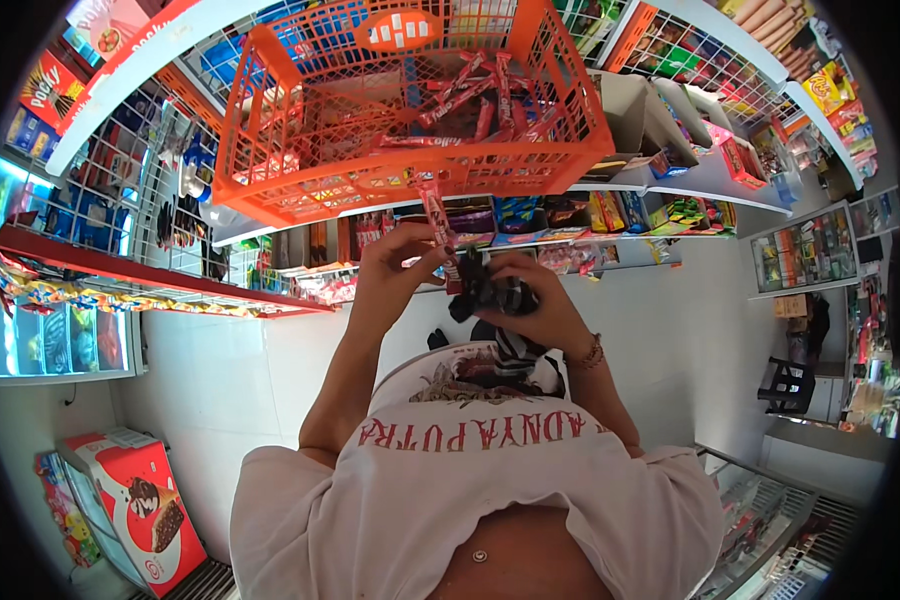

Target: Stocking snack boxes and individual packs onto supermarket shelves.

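In my left hand, between thumb and fingers, is a slim red wrapped snack bar, held upright just below the basket's near side. My right hand grips a bunched dark cloth, which lies against the lower end of the bar; part of it hangs toward my shirt. Ahead, an orange plastic basket rests on the shelf, with many similar red bars lying loose inside, more of them toward its right half.
Open cardboard boxes stand right of the basket. Below runs a shelf of packaged sweets. A wire rack with a red edge is at left. An ice cream freezer stands lower left, a dark plastic stool at right.
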Demonstrator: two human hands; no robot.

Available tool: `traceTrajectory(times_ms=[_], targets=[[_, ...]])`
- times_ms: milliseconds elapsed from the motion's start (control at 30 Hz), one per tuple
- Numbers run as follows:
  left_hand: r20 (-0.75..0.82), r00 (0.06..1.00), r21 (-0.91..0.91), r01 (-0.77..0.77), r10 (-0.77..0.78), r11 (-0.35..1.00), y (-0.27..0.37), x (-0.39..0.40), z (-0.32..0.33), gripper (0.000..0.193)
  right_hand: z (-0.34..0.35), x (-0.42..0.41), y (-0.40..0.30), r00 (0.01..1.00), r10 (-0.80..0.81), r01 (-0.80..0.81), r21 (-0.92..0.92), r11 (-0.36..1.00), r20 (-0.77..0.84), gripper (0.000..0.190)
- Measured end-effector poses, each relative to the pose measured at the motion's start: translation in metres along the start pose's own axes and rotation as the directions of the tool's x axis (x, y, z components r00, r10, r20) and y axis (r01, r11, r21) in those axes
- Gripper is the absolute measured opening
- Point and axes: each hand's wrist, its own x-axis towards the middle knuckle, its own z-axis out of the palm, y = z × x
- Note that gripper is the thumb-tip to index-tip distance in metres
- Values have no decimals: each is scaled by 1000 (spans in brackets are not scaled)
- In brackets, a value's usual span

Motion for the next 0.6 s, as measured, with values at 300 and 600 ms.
traceTrajectory(times_ms=[300, 600], targets=[[177, 978, -1, -109, 107, 994, 1, 18, 21, 22, -37, -15, -10, 933, 219, -34, 538, 842, -284, 56], [171, 879, 168, -472, 446, 866, 90, 39, 63, 23, -63, -12, -1, 996, 85, -88, 148, 985, 27, 48]])
